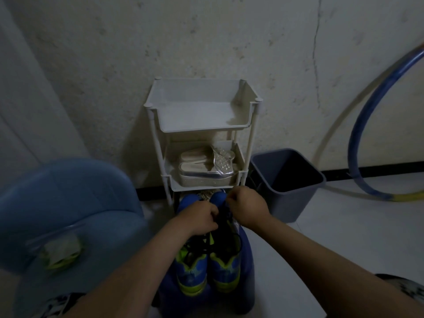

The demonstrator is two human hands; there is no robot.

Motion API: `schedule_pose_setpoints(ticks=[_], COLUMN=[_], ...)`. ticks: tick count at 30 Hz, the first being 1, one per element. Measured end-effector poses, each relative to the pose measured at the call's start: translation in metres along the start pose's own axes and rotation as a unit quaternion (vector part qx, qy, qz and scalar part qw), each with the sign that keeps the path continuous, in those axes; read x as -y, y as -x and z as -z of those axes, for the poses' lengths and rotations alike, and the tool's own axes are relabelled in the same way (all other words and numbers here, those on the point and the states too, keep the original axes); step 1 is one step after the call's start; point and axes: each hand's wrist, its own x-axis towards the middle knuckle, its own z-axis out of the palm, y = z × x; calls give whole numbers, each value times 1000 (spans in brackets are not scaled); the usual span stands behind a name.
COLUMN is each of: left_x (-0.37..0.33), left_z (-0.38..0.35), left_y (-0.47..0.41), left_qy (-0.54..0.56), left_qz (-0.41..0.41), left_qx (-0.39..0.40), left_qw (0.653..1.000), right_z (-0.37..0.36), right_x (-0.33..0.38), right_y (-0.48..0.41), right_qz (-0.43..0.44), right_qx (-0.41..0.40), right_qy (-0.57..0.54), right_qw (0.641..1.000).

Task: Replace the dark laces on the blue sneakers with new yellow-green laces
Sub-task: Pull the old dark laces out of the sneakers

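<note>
Pinching the dark laces (222,222) w/ both hands. Left hand (202,218) has fingers curled tight round a strand. Right hand (246,207) is fisted, thumb & forefinger nipping a strand up near the toe end. Neither grip is slack, and both are clamped on lace. The blue sneakers (226,269) sit side by side, heels toward the camera, on a blue surface (247,260) right in front of a white rack (199,120). Loose lace loops lie over the tongues. The yellow-green laces (60,251) are in a clear packet on the blue chair (68,193) at left, blurred.
</note>
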Motion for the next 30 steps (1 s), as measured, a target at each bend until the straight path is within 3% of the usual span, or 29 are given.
schedule_pose_setpoints(ticks=[2, 5, 11, 14, 19, 24, 26, 30], left_x=[2, 6, 5, 7, 10, 9, 9, 8], left_z=[-1, -3, -6, -6, -5, -6, -8, -10], left_y=[-1, -4, -4, -5, -6, -8, -8, -8], left_qy=[21, 45, 30, 50, 74, 60, 54, 45], left_qz=[2, 2, -3, 1, 1, 11, 16, 8], left_qx=[-7, -43, -59, -44, -26, -36, -37, -43], left_qw=[1000, 998, 998, 998, 997, 998, 998, 998], right_z=[4, 3, 6, 6, 5, 15, 17, 9], right_x=[-2, -8, 1, 3, 1, 0, 0, 6], right_y=[-1, -6, -2, -2, -2, -4, -5, -4], right_qz=[-25, -44, 81, 105, 13, -55, -48, -49], right_qx=[-26, 27, 122, 158, 113, -95, -81, 32], right_qy=[-19, -1, -16, 75, 27, -74, -113, -196], right_qw=[999, 999, 989, 979, 993, 991, 989, 979])
